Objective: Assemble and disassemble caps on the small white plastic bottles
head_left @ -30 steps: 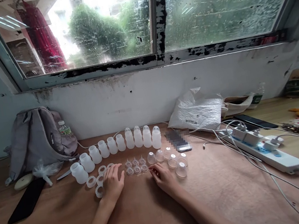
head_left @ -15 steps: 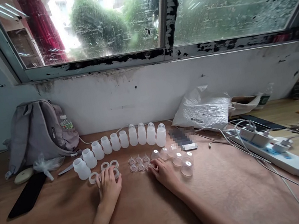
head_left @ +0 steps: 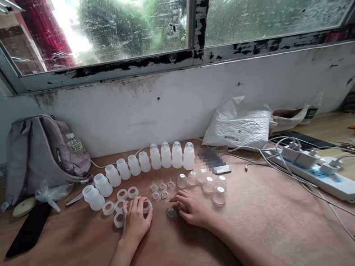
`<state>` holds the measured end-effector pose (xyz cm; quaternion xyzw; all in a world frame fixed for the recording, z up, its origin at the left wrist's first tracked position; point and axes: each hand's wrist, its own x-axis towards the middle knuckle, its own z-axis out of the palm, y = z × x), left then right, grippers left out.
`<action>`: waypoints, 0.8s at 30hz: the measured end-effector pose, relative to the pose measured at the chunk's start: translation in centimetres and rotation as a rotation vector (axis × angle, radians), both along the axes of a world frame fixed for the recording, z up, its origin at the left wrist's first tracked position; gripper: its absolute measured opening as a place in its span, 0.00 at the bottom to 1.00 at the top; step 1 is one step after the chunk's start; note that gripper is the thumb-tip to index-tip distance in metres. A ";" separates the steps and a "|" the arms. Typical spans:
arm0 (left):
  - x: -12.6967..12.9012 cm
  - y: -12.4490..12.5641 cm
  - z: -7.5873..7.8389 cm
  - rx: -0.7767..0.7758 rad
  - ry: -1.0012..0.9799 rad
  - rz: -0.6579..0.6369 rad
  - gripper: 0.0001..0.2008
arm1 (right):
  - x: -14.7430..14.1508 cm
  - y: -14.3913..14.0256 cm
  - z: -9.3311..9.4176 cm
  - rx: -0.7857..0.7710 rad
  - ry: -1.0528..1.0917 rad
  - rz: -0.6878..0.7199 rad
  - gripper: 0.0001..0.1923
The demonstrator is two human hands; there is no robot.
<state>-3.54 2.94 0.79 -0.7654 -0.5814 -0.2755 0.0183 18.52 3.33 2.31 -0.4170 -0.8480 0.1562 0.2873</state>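
Observation:
My left hand [head_left: 136, 218] rests over the table, its thumb and fingers closed round a white translucent bottle ring [head_left: 147, 206]. Several more rings [head_left: 108, 208] lie to its left. Opposite it, my right hand [head_left: 191, 208] has its bent fingers at the edge of a clear bottle nipple [head_left: 171, 213] low on the table. Beyond the hands, several other nipples [head_left: 164, 194] sit in two short rows. Clear dome caps [head_left: 218, 196] are grouped right of my right hand. An arc of frosted baby bottles [head_left: 93, 198] stands behind; those on the right wear clear caps [head_left: 188, 149].
A power strip [head_left: 341, 184] with plugs and loose cables spreads over the right side. At the back are a silvery plastic bag [head_left: 236, 127] and a partly blurred phone [head_left: 216, 160]. A grey backpack [head_left: 38, 153] and a black flat case [head_left: 28, 230] are on the left.
My right hand has drawn one nipple out of its row, toward me and left. My left hand has moved right and nearer with a ring, apart from the others.

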 end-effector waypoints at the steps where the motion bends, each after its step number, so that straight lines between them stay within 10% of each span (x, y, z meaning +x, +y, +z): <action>1: 0.2 -0.1 -0.1 -0.003 -0.005 -0.017 0.12 | 0.1 0.1 -0.1 0.008 0.006 -0.020 0.20; 12: 3.5 -1.8 2.0 -0.043 -0.286 -0.260 0.12 | 0.5 0.9 -1.3 0.085 0.081 -0.123 0.15; 24: 4.8 -1.3 0.1 -0.137 -0.112 -0.335 0.21 | 0.3 0.6 -0.8 0.089 0.066 -0.100 0.12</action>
